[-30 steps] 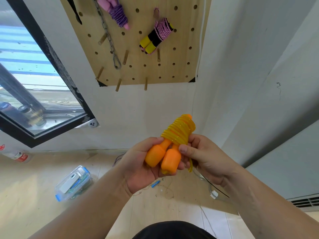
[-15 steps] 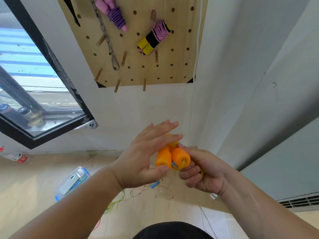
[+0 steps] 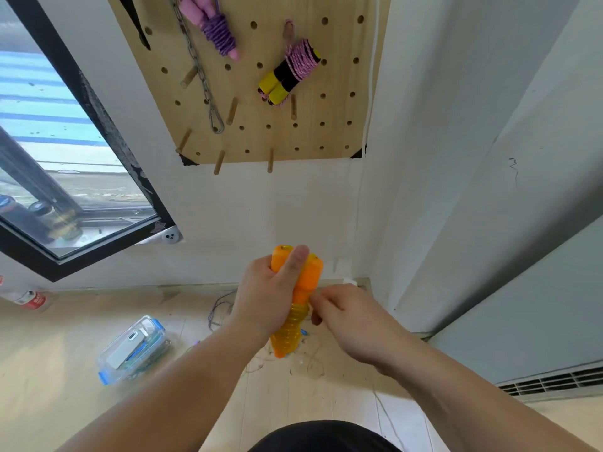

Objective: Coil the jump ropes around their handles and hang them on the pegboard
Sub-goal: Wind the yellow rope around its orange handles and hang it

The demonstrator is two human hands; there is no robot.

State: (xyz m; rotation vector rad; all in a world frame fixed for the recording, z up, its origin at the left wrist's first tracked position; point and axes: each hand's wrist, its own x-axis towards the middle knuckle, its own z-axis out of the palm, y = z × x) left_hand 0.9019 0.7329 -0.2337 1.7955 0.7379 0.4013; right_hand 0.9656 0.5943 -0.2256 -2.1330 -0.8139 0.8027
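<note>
An orange jump rope (image 3: 293, 318), its yellow cord coiled tight around the two handles, is held upright in front of the wall with the thick handle ends on top. My left hand (image 3: 270, 295) grips those thick ends, thumb across them. My right hand (image 3: 346, 318) touches the coil from the right, fingers curled at the cord; what they pinch is hidden. Above, the wooden pegboard (image 3: 339, 125) carries a pink-handled rope with purple cord (image 3: 215, 31) and a yellow-and-black-handled rope with pink cord (image 3: 290, 73).
A metal chain with a carabiner (image 3: 204, 83) hangs on the pegboard among several bare pegs. A clear plastic box (image 3: 133, 350) and loose cords (image 3: 218, 311) lie on the wooden floor. A window (image 3: 49, 158) is at left, a white wall corner at right.
The orange bundle has been flipped: the thick handle ends now point up and the coil down. My left hand closed around the handles, and my right hand shifted to the coil's side.
</note>
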